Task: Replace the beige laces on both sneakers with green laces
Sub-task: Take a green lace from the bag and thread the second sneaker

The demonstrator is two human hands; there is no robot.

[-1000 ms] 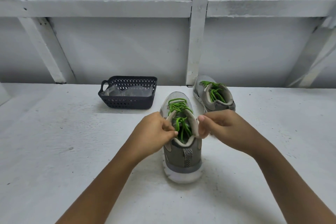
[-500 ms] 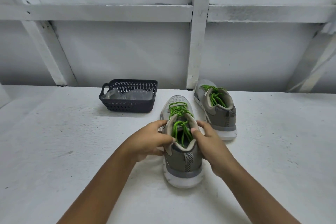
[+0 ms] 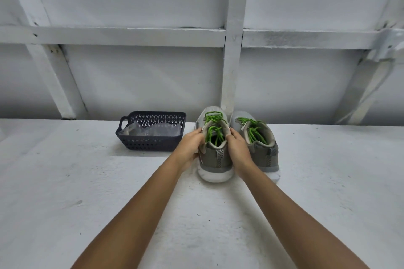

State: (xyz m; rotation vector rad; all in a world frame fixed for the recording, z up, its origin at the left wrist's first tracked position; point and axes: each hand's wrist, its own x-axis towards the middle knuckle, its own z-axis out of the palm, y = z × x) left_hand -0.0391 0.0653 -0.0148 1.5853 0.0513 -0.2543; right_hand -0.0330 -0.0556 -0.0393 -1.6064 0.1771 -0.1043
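Observation:
Two grey sneakers with green laces stand side by side near the back wall, heels toward me. The left sneaker (image 3: 215,157) is held on both sides: my left hand (image 3: 190,147) grips its left collar and my right hand (image 3: 237,149) grips its right collar. Its green lace (image 3: 213,131) runs up the tongue, with loose ends tucked inside the opening. The right sneaker (image 3: 260,144) stands untouched, close against the first, also strung with a green lace (image 3: 251,129). No beige lace is visible.
A dark perforated basket (image 3: 150,144) holding crumpled clear plastic stands just left of the sneakers. Behind them rises a white wall with a vertical post (image 3: 231,67) and crossbeams. The white tabletop (image 3: 87,192) stretches toward me.
Both hands shifted from pinching the lace ends to gripping the shoe's sides, and pushed the left sneaker away from me, up beside the right one near the wall.

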